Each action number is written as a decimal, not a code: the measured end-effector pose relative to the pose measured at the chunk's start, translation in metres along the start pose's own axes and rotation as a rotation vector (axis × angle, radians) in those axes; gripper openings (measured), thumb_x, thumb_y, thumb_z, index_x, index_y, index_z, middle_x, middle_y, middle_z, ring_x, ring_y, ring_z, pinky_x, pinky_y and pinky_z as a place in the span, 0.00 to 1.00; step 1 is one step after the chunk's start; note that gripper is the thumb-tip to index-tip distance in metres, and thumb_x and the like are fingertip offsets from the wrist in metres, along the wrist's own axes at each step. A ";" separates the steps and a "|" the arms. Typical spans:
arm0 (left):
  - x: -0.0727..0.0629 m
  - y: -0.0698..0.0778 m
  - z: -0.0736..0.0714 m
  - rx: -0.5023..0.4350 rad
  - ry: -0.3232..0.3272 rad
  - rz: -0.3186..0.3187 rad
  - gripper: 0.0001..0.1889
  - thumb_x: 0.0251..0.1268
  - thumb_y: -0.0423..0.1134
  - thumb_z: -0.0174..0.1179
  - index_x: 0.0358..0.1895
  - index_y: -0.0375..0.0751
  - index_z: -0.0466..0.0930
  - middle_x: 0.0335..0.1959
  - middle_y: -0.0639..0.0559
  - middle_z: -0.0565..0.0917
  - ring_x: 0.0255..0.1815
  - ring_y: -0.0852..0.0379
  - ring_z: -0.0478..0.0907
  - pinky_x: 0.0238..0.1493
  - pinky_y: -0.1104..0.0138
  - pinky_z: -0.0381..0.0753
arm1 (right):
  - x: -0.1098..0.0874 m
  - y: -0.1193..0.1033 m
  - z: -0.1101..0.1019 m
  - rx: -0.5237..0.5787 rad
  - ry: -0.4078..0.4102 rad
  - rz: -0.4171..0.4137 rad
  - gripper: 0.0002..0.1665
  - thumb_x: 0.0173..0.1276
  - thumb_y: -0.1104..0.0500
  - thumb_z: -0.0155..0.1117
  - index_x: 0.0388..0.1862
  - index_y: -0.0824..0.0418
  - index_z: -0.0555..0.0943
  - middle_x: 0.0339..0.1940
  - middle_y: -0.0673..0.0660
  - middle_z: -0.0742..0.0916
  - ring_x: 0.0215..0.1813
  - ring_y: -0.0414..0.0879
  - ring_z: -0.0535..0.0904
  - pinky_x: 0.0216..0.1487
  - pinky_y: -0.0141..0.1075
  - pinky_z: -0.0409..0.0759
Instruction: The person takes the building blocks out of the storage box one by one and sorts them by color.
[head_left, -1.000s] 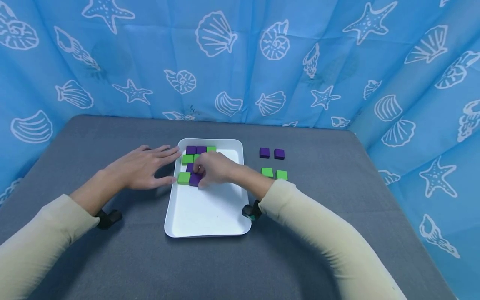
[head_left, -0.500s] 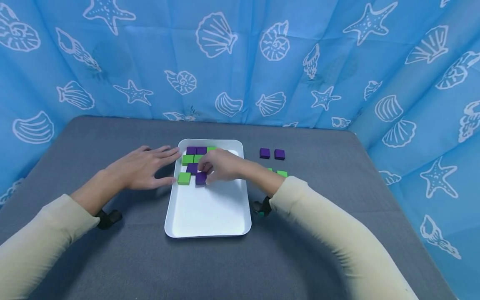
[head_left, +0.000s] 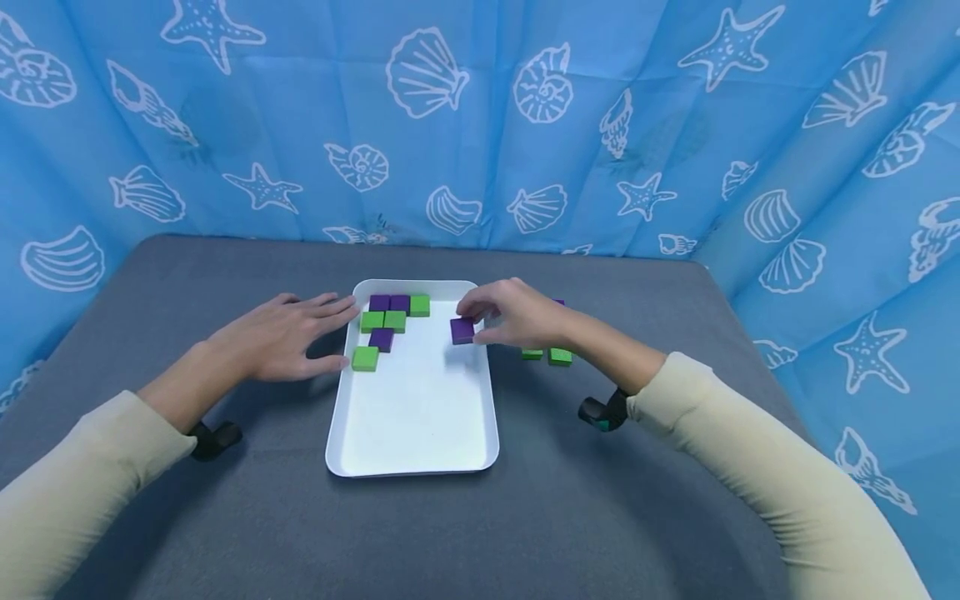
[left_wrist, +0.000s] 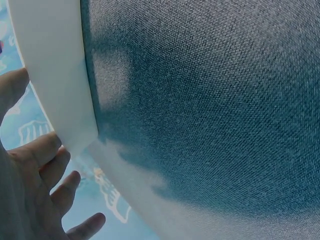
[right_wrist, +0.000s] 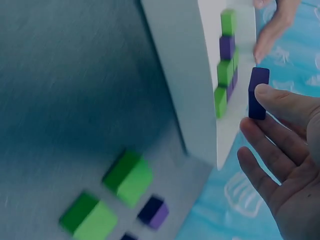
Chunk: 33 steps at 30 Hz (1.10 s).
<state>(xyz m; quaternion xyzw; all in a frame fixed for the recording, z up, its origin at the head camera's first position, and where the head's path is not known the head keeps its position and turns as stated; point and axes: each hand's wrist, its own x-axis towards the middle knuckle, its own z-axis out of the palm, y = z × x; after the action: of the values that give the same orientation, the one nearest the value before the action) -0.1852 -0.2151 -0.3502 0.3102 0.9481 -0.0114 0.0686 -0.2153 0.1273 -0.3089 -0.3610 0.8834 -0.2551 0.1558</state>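
At the left, the left hand (head_left: 292, 337) lies with its fingers spread, its grip holding nothing, fingertips at the left rim of the white tray (head_left: 412, 425). Inside, toward the tray's far left corner, sit four green blocks (head_left: 365, 359) and three purple blocks (head_left: 381, 339), the nearest green one apart from the others. Farther right, raised over the tray near its right rim, is the held purple block (head_left: 462, 331), pinched in the grip of the right hand (head_left: 525, 315). Beyond the tray, two loose green blocks (head_left: 559, 357) rest on the grey surface (head_left: 262, 517), with loose purple blocks (right_wrist: 153, 212) near them.
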 end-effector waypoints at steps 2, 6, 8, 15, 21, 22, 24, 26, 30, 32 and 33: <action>0.000 0.000 0.000 0.000 0.001 0.002 0.44 0.69 0.68 0.48 0.78 0.43 0.57 0.78 0.42 0.59 0.76 0.36 0.57 0.66 0.32 0.59 | -0.008 0.007 -0.008 -0.008 0.025 0.007 0.22 0.63 0.65 0.72 0.57 0.63 0.82 0.52 0.56 0.87 0.54 0.47 0.84 0.58 0.46 0.80; -0.001 0.000 0.001 -0.005 -0.003 0.001 0.44 0.69 0.68 0.48 0.79 0.43 0.56 0.78 0.42 0.59 0.77 0.36 0.56 0.66 0.32 0.58 | -0.024 0.022 -0.023 -0.022 0.077 0.033 0.22 0.65 0.65 0.70 0.59 0.63 0.81 0.52 0.57 0.87 0.55 0.49 0.83 0.58 0.47 0.80; -0.001 0.000 0.001 -0.006 -0.004 0.001 0.44 0.69 0.68 0.48 0.79 0.43 0.56 0.78 0.43 0.59 0.77 0.36 0.56 0.66 0.32 0.58 | -0.031 0.031 -0.029 -0.022 0.104 0.045 0.23 0.65 0.66 0.69 0.59 0.64 0.80 0.53 0.58 0.86 0.57 0.51 0.82 0.58 0.48 0.80; -0.002 0.000 0.002 -0.006 -0.011 -0.009 0.43 0.69 0.68 0.49 0.79 0.43 0.56 0.78 0.43 0.59 0.77 0.36 0.56 0.66 0.31 0.57 | -0.051 0.061 -0.042 -0.006 0.200 0.111 0.23 0.65 0.68 0.68 0.60 0.67 0.79 0.55 0.62 0.85 0.59 0.55 0.80 0.60 0.52 0.77; -0.001 0.000 0.002 -0.005 -0.013 -0.011 0.43 0.69 0.68 0.48 0.79 0.44 0.56 0.78 0.43 0.59 0.77 0.36 0.56 0.66 0.31 0.57 | -0.068 0.092 -0.043 0.002 0.253 0.162 0.24 0.66 0.70 0.65 0.61 0.71 0.77 0.57 0.67 0.83 0.60 0.60 0.79 0.60 0.56 0.75; -0.001 0.000 0.002 -0.005 -0.013 -0.011 0.43 0.69 0.68 0.48 0.79 0.44 0.56 0.78 0.43 0.59 0.77 0.36 0.56 0.66 0.31 0.57 | -0.071 0.096 -0.043 0.002 0.260 0.168 0.24 0.66 0.71 0.65 0.61 0.71 0.77 0.57 0.68 0.83 0.60 0.61 0.79 0.60 0.56 0.75; -0.001 0.000 0.002 -0.005 -0.013 -0.011 0.43 0.69 0.68 0.48 0.79 0.44 0.56 0.78 0.43 0.59 0.77 0.36 0.56 0.66 0.31 0.57 | -0.076 0.104 -0.041 0.003 0.277 0.183 0.23 0.67 0.71 0.65 0.61 0.72 0.76 0.57 0.69 0.83 0.60 0.62 0.79 0.60 0.56 0.74; -0.001 0.000 0.002 -0.006 -0.013 -0.011 0.44 0.69 0.69 0.48 0.79 0.44 0.56 0.78 0.43 0.59 0.77 0.36 0.56 0.66 0.31 0.57 | -0.080 0.112 -0.039 0.003 0.297 0.201 0.23 0.67 0.70 0.65 0.61 0.72 0.76 0.58 0.69 0.83 0.60 0.62 0.79 0.60 0.57 0.75; -0.001 0.000 0.002 -0.004 -0.013 -0.012 0.44 0.69 0.70 0.47 0.79 0.44 0.56 0.79 0.43 0.58 0.77 0.36 0.56 0.66 0.31 0.56 | -0.089 0.127 -0.033 0.007 0.322 0.251 0.23 0.68 0.70 0.65 0.61 0.73 0.76 0.59 0.70 0.82 0.61 0.63 0.78 0.60 0.56 0.74; 0.000 0.000 0.002 -0.001 -0.013 -0.010 0.44 0.69 0.70 0.47 0.79 0.44 0.55 0.79 0.43 0.58 0.77 0.36 0.56 0.66 0.31 0.57 | -0.092 0.134 -0.029 0.008 0.326 0.273 0.23 0.68 0.69 0.65 0.61 0.72 0.76 0.59 0.70 0.82 0.61 0.63 0.78 0.60 0.56 0.74; 0.000 0.000 0.001 0.001 -0.014 -0.009 0.44 0.69 0.70 0.47 0.79 0.44 0.55 0.79 0.43 0.58 0.77 0.36 0.56 0.66 0.31 0.57 | -0.093 0.138 -0.027 0.009 0.326 0.281 0.23 0.69 0.69 0.65 0.62 0.72 0.75 0.59 0.70 0.82 0.62 0.63 0.78 0.60 0.56 0.74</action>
<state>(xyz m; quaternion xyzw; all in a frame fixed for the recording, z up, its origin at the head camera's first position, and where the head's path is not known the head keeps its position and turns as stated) -0.1853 -0.2154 -0.3514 0.3057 0.9491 -0.0145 0.0751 -0.2405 0.2873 -0.3555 -0.1873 0.9374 -0.2899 0.0464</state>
